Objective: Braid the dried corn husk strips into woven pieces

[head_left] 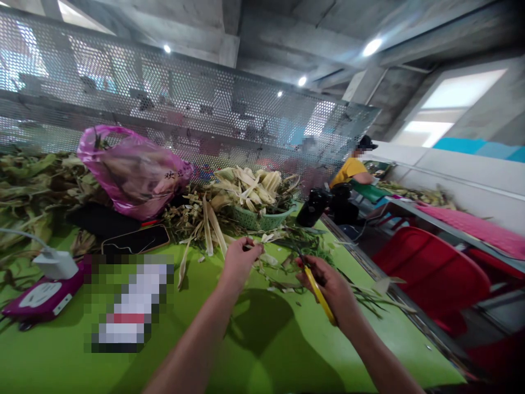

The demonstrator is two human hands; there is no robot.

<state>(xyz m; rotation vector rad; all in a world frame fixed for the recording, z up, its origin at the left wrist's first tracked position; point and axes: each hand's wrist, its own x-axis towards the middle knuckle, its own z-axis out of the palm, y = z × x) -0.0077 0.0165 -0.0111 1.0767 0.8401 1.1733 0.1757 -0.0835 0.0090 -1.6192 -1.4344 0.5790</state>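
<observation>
Yellow-handled tool (319, 293) sits in the right hand (330, 284), above the right part of the green table (197, 334), its dark end pointing away from the wearer, with the fingers curled closed around it. To its left, the left hand (240, 262) has thumb and fingers drawn nearly together beside a scatter of pale scraps (268, 258); whether that pinch holds a strip, I cannot tell. Beyond the 2 hands stands a green basket (262, 220) heaped with pale dried husks (250, 189), and long strips (208, 232) trail onto the table at its left. Farther left are a pink plastic bag (139, 175), a dark phone (137, 241) lying flat, and a purple power strip (39, 298) with 1 white plug (55, 265) in it. Right of the basket is a black container (312, 209); past the table's right edge stands a red chair (430, 268).
</observation>
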